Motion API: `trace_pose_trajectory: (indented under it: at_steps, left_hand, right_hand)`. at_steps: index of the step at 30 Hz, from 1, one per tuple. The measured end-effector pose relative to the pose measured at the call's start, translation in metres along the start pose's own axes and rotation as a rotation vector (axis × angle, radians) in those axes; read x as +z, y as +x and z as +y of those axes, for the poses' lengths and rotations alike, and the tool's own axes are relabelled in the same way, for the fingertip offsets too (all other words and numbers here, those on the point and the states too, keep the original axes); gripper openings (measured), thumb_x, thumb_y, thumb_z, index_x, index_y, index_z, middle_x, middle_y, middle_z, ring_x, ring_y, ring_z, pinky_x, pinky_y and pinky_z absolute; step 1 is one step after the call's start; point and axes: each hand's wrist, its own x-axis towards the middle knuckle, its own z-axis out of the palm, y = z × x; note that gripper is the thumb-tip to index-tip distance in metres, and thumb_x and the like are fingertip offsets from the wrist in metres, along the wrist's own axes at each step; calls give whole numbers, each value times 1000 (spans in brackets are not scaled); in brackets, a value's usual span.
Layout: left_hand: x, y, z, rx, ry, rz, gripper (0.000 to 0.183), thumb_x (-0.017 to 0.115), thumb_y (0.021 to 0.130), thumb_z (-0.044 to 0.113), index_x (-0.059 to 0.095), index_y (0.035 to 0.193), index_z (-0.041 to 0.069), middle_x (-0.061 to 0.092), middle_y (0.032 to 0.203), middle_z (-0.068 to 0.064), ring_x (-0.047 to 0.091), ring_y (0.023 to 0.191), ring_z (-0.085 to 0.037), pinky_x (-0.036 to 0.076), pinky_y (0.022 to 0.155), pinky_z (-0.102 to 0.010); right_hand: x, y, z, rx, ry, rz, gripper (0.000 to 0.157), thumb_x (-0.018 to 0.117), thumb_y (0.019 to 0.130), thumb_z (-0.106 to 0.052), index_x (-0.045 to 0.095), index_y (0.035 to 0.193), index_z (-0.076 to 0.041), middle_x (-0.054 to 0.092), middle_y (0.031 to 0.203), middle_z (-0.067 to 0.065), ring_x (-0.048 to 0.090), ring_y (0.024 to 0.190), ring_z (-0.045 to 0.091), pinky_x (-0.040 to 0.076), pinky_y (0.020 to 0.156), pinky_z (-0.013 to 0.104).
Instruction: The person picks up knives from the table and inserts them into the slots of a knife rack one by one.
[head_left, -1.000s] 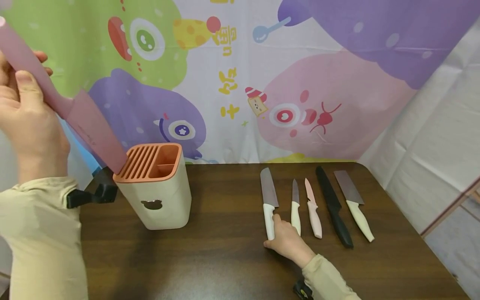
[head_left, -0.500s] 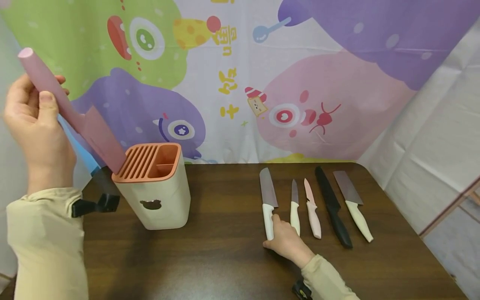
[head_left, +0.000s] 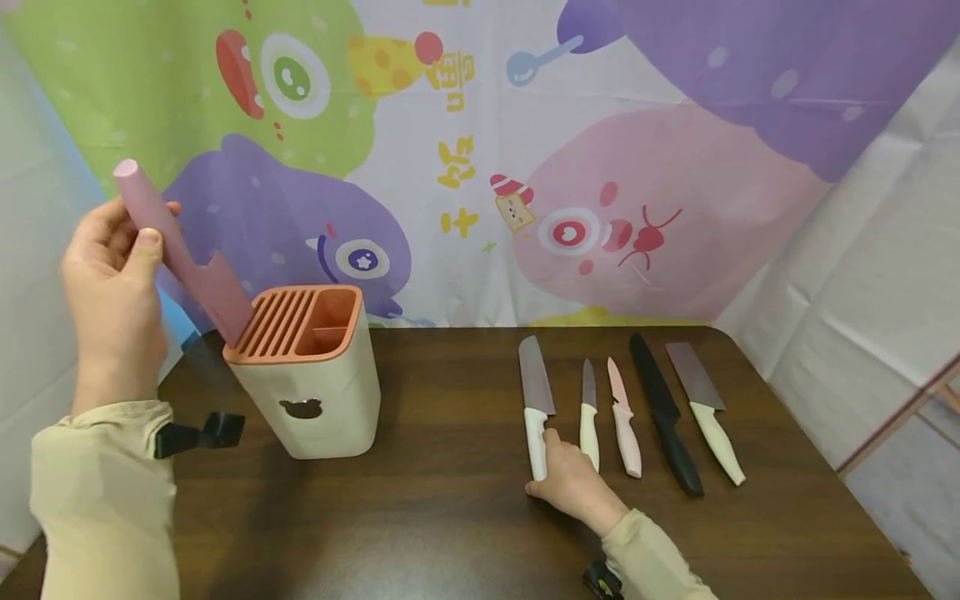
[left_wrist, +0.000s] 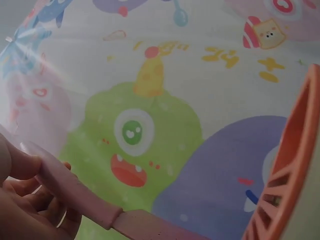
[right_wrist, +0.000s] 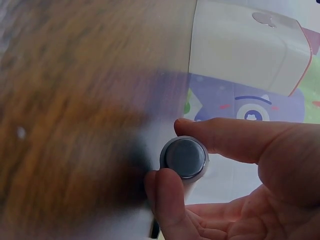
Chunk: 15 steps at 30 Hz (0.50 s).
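My left hand (head_left: 116, 283) grips the handle of a pink kitchen knife (head_left: 168, 225). Its blade slants down into the leftmost slot of a cream knife block (head_left: 322, 417) with an orange slotted top; the lower blade is hidden inside. In the left wrist view, thumb and fingers wrap the pink handle (left_wrist: 75, 192). Over on the right, my right hand (head_left: 577, 487) holds the white handle of a grey-bladed knife (head_left: 536, 379) lying on the table. From the right wrist, the round butt of that handle (right_wrist: 185, 157) shows between thumb and index finger.
Right of my right hand lie a small white-handled knife (head_left: 590, 425), a pink paring knife (head_left: 626, 425), a black knife (head_left: 667, 417) and a white-handled cleaver (head_left: 708, 417) on the brown table (head_left: 450, 517). A cartoon-printed cloth (head_left: 472, 275) hangs behind.
My left hand has come down and to the right, and the pink knife's blade has sunk deeper into the block's slot. The right hand has stayed on the white handle.
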Motion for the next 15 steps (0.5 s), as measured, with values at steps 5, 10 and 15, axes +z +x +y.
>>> trace_pose_trajectory:
  at_steps: [5,10,15]
  left_hand:
    - [-6,-7,-8,-31,101,-30,26,45,88,-10,59,108,-1,65,92,-9,55,97,-20,42,81,-20]
    - [-11,-12,-16,-72,158,-35,26,45,89,-8,57,109,1,65,93,-5,55,96,-16,41,81,-17]
    - [-16,-13,-21,-109,156,-40,25,44,89,-8,57,108,3,65,93,-4,56,94,-13,41,81,-16]
  right_hand:
    - [2,0,0,5,2,-6,75,81,64,-19,40,120,11,60,95,25,61,80,32,50,68,42]
    - [2,-1,0,5,-1,-6,76,81,63,-18,40,120,12,60,96,25,61,81,32,50,68,42]
    - [0,-1,-1,6,0,-3,75,80,64,-18,40,120,12,60,95,24,60,81,32,50,68,42]
